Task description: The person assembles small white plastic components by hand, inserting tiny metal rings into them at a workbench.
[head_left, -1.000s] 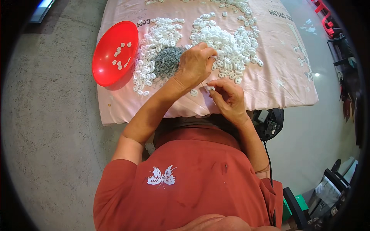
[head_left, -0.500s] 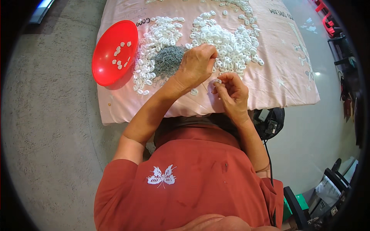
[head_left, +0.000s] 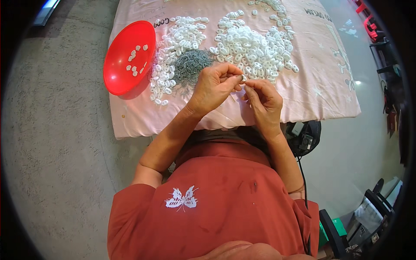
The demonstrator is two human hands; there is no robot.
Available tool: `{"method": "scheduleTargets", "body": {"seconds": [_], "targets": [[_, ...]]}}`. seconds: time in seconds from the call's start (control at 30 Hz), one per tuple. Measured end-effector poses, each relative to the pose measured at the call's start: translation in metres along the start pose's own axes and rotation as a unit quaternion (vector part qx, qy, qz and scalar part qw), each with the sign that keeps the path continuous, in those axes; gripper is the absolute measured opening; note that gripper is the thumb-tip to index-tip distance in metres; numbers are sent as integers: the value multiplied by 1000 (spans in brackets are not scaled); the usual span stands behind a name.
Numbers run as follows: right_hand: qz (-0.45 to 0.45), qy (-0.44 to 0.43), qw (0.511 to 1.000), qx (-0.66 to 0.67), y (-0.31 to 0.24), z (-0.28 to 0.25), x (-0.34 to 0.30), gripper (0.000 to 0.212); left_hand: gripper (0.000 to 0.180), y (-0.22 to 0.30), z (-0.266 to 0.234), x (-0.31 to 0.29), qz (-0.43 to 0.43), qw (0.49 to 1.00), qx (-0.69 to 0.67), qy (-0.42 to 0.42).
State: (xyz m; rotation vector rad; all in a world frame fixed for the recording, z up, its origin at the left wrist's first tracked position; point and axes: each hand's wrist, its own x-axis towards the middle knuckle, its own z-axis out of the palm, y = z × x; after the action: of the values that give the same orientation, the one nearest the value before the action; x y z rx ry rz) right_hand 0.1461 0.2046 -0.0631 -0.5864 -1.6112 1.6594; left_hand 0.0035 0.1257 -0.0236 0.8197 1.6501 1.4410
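My left hand is closed, thumb and forefinger pinching a small white plastic piece. Right beside it, my right hand is also closed in a pinch; its fingertips almost meet the left ones, and what they hold is hidden. Just beyond the left hand lies a heap of small grey metal pieces, too fine to tell pins from screws. Oval white plastic pieces with holes form a large pile beyond both hands. A second pile of them lies left of it, around the grey heap.
A red bowl at the table's left edge holds several white pieces. Pink printed cloth covers the table. A round black object with small devices sits below the front edge at right, a cable running down from it.
My left hand has come down from the edge of the large pile to my right hand, and its fingertips now pinch a white piece. The right hand has shifted only slightly.
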Motion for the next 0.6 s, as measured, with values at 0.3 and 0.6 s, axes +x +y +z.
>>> {"method": "scheduleTargets", "body": {"seconds": [0.3, 0.6], "targets": [[8, 20, 999, -26, 0, -1, 1, 7, 8, -5, 5, -6, 43, 999, -5, 15], [55, 23, 997, 46, -5, -3, -1, 4, 4, -7, -16, 4, 154, 932, 310, 104]]}}
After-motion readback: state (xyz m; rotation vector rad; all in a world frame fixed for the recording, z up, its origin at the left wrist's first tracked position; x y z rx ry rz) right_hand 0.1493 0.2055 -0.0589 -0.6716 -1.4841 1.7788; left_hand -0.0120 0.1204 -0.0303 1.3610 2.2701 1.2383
